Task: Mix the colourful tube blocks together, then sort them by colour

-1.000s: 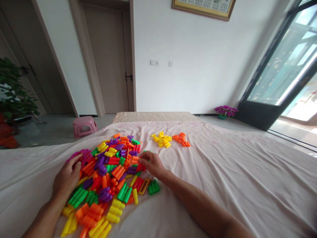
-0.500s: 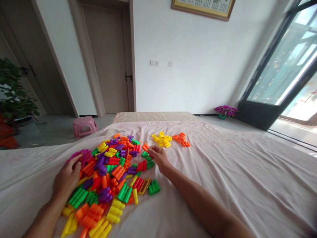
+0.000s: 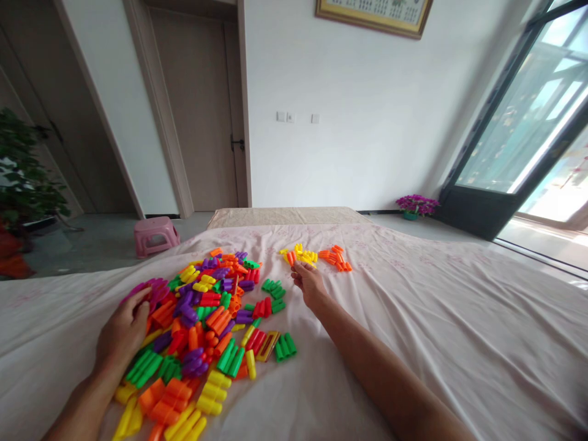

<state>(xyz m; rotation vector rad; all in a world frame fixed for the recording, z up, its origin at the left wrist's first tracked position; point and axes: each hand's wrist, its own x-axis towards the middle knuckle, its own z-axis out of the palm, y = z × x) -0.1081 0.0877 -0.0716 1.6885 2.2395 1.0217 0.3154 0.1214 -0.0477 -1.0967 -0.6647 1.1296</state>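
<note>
Your right hand point(image 3: 309, 285) has moved forward and to the right over the last 0.5 s, carrying 1 orange tube-shaped block point(image 3: 291, 258) from near the mixed pile point(image 3: 188, 313) to the near-left side of the yellow block group point(image 3: 301, 249). Your left hand has not shifted.

Right hand: thumb and fingertips are narrowed in a pinch on the orange tube-shaped block, which stands out past the fingertips and overlaps the yellow block group in view. Contact between them cannot be told.

Left hand point(image 3: 122, 327): fingers lie at the magenta piece point(image 3: 158, 290) on the left edge of the pile; you cannot tell whether they grip it.

The orange block group point(image 3: 337, 260) lies on the cloth point(image 3: 413, 306), just right of the yellow block group.

Recommended handling: keep the pinch light and the block raised, since a low pass could drag the yellow pieces. Keep your forearm above the loose green blocks point(image 3: 274, 288). Avoid pulling the cloth; its folds could shift both groups.
</note>
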